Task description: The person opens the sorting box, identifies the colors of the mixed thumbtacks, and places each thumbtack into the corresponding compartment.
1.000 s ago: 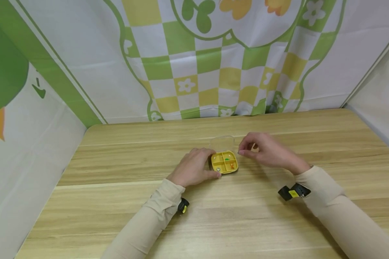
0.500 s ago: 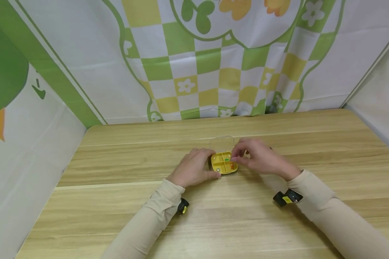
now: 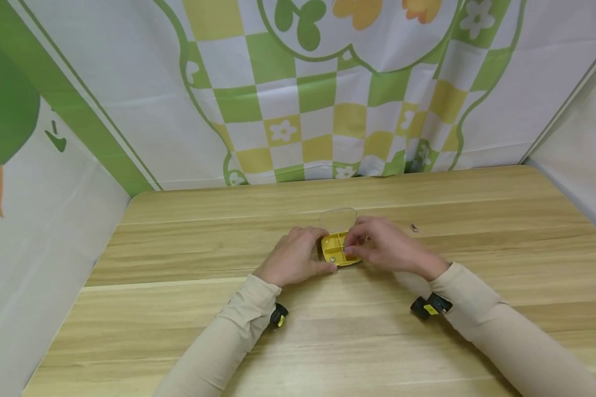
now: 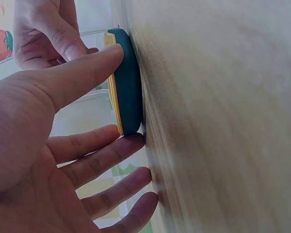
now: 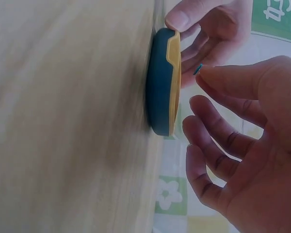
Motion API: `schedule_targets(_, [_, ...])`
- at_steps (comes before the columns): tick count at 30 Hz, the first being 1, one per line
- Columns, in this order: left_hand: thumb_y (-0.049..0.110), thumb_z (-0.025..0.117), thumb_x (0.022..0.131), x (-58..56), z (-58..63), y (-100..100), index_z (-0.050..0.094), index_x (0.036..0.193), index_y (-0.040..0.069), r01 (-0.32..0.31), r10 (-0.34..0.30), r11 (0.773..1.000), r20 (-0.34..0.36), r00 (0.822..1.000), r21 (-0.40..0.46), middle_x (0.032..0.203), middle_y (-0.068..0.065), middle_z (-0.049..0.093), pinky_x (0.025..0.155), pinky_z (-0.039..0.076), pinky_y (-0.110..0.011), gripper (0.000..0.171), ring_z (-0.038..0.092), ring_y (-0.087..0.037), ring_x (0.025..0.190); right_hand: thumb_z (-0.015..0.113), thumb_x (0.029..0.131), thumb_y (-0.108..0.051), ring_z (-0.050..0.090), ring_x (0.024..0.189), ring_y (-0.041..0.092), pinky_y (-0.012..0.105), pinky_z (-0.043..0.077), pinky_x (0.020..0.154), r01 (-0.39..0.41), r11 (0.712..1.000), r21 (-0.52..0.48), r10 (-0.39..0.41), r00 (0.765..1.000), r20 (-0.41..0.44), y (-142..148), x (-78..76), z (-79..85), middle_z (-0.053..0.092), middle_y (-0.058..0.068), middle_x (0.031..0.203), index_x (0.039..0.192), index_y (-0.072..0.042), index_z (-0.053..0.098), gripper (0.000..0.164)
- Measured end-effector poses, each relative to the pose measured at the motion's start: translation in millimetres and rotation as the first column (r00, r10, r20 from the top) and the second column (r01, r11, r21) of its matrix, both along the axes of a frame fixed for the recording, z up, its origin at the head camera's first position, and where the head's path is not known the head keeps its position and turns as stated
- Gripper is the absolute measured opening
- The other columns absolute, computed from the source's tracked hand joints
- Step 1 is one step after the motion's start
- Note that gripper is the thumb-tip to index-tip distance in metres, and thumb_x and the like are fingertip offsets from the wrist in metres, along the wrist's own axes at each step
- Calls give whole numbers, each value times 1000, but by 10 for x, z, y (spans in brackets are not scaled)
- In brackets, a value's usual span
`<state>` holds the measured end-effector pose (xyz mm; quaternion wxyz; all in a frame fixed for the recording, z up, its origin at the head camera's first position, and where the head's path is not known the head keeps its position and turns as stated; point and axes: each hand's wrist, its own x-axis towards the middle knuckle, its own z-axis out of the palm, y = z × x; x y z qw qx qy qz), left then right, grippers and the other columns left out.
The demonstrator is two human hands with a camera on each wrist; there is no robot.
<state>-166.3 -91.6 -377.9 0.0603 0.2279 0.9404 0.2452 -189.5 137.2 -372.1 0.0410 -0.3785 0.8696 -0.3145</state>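
Observation:
A small pill box (image 3: pixel 331 241) with a yellow, four-part inside and a dark teal shell (image 4: pixel 128 82) stands on the table, its clear lid (image 3: pixel 338 219) raised at the back. My left hand (image 3: pixel 294 258) holds the box's left side, thumb at the front and index finger at the back. Over the box's right compartments, my right hand (image 3: pixel 383 243) pinches a tiny teal piece (image 5: pixel 198 69) between thumb and index finger, just above the rim in the right wrist view. A small silvery round piece (image 3: pixel 333 259) lies in the front left compartment. The right fingers cover much of the right compartments.
A tiny dark object (image 3: pixel 414 227) lies on the wooden table (image 3: pixel 218 220) to the right, behind the right hand. A patterned green, yellow and white curtain (image 3: pixel 318 110) hangs along the table's back edge.
My right hand has moved left from beside the box to over its right compartments, hiding the orange piece there. The tiny dark object on the table has come into view. My left hand stays put.

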Motion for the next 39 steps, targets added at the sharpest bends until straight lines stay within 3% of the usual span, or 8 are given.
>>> schedule_targets(39, [38,84,84,17,18,9,60,137,4,-17,17,1000,-4,1000,-2,137,-10,62,106,42,-49,67,55,-30,124,77,91,-11,56,76,14,29,48,66,15,998,67,-9,995,-95,-92,37,-47,61,-6,85,88,-15,77,5])
